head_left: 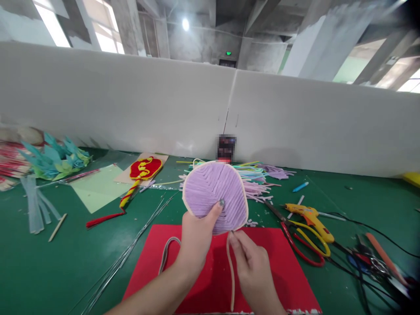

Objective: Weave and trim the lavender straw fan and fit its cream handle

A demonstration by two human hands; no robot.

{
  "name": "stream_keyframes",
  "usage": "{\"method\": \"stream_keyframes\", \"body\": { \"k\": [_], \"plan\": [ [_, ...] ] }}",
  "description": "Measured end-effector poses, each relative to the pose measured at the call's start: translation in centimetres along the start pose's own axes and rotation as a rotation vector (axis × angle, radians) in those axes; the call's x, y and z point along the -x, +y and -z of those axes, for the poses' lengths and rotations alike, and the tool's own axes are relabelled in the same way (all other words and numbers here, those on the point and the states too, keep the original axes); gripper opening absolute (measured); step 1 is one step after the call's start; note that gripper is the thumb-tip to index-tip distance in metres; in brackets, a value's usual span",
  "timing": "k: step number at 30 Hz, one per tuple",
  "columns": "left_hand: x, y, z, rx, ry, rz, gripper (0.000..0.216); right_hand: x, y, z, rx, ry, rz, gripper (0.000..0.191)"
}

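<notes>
Lilac ribbed disc point(215, 188), cream-edged

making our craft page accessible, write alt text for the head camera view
The left hand holds up a rounded, cream-edged lilac panel while the right hand pinches a cream strip at the panel's lower rim. A red sheet lies beneath on a green table, with a yellow glue gun and scissors to the right.

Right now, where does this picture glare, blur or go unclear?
In the head view, glare whitens the windows and lamp; a pixelated patch hides something before the white partition; tools at lower right look soft; ridges on the purple disc read clearly.
</notes>
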State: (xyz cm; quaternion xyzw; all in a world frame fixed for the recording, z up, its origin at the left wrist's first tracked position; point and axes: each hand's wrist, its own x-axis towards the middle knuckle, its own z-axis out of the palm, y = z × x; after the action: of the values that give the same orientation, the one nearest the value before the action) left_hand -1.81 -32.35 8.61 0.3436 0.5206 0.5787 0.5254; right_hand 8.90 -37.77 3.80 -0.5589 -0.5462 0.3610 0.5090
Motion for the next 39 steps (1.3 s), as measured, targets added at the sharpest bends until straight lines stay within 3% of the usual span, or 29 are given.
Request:
{"method": "stream_keyframes", "body": {
  "k": [3,6,10,13,16,19,22,26,31,36,39],
  "plan": [
    [-0.2,0.2,0.0,0.064,-0.058,-0.003,0.034,-0.3,-0.6,0.0,-0.468,-0.141,-0.23,0.034],
    [-0.4,0.2,0.0,0.075,-0.093,0.004,0.036,-0.4,-0.3,-0.1,-0.853,-0.321,-0.352,0.034],
    [-0.7,0.1,0.1,0.096,-0.131,0.046,0.038,-0.6,0.4,-0.3,-1.108,-0.475,-0.421,0.028],
    [-1.4,0.2,0.3,0.168,-0.21,0.088,0.041,-0.8,0.2,-0.5,-1.046,-0.47,-0.413,0.029],
    [-2.7,0.5,0.9,0.208,-0.287,0.225,0.038,-1.1,-0.1,-0.6,-0.799,-0.405,-0.442,0.039],
    [-4.1,1.1,1.8,0.262,-0.247,0.296,0.039,-1.4,0.0,-0.2,-0.577,-0.297,-0.447,0.049],
    [-4.8,1.3,2.5,0.245,-0.23,0.298,0.038,-2.0,0.3,0.4,-0.534,-0.155,-0.359,0.048],
    [-4.0,0.5,2.3,0.053,-0.451,0.328,0.037,-2.3,0.6,0.9,-0.577,-0.116,-0.316,0.041],
    [-2.7,-0.6,1.6,-0.041,-0.628,0.201,0.03,-2.3,1.0,0.9,-0.447,-0.006,-0.239,0.035],
    [-2.8,-0.4,1.6,-0.076,-0.61,0.131,0.028,-2.4,1.2,0.7,-0.494,-0.005,-0.198,0.029],
    [-3.3,-0.1,1.8,-0.058,-0.475,0.09,0.03,-2.3,0.9,0.6,-0.61,-0.08,-0.236,0.033]
  ]
}}
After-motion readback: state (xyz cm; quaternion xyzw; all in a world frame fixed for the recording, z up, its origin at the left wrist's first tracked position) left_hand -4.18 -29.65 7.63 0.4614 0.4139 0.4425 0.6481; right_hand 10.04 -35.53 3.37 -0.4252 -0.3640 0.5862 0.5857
